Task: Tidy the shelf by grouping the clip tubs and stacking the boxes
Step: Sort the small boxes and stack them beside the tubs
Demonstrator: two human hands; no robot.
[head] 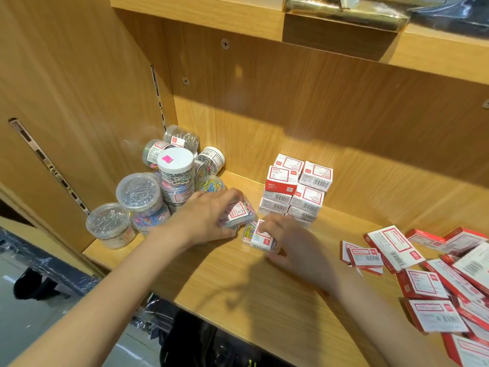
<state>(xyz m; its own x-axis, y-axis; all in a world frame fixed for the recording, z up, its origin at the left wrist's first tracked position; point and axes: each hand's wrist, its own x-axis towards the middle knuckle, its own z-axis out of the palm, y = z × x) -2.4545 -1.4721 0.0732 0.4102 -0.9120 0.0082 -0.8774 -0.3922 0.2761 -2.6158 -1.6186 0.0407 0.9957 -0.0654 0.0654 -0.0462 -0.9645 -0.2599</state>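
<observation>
While the left hand [209, 215] grips a clear clip tub [239, 214], the right hand [283, 239] pinches another clip tub [260, 238] on the shelf [264, 287]. Stacked boxes [296, 192] stand just beyond the right hand; grouped tubs [158, 186] sit beyond the left.

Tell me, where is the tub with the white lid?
In the head view, the white-lidded tub stands at the shelf's left, atop the clear tubs.
</observation>
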